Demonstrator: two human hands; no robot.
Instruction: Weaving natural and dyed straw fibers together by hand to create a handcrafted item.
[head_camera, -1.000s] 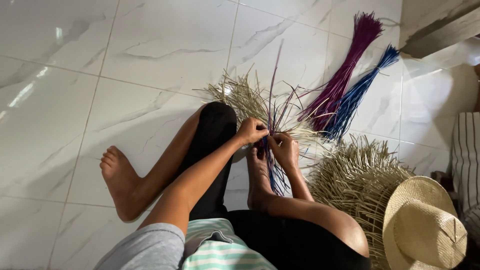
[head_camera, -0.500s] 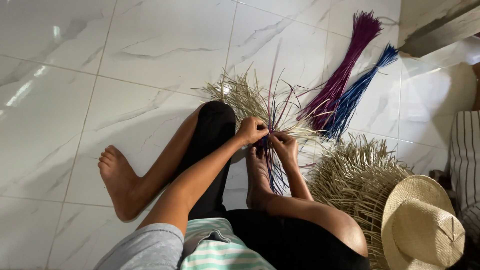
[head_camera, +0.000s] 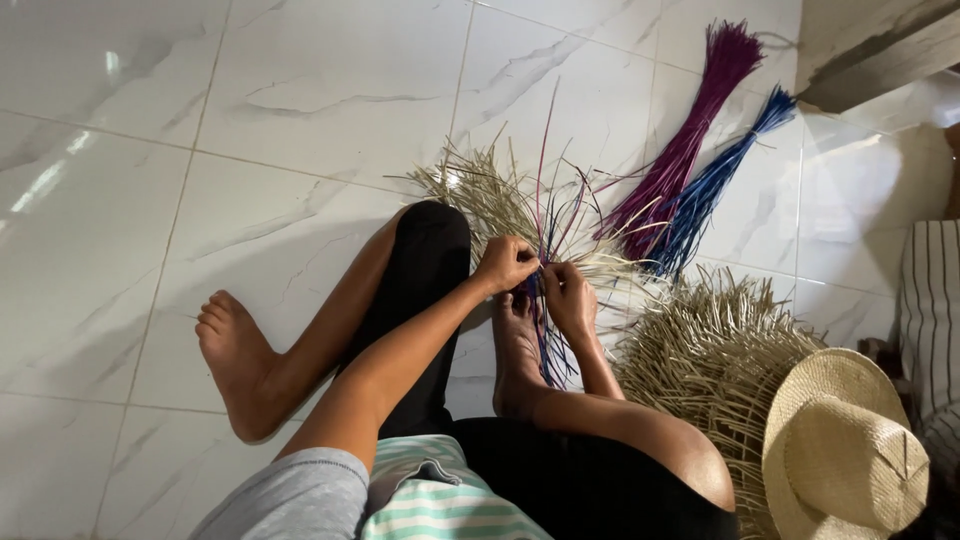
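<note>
The left hand and right hand meet fingertip to fingertip, each grip pinching thin purple and blue strands of a half-woven straw piece. The strands fan upward from the grip and trail down over the foot just beneath. Well beyond lie a purple bundle and a blue bundle on the tiled floor; a straw hat sits to the right.

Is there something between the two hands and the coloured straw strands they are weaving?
Nothing visible. The left hand and right hand are both already on the thin purple and blue straw strands, directly above the person's bare foot.
</note>
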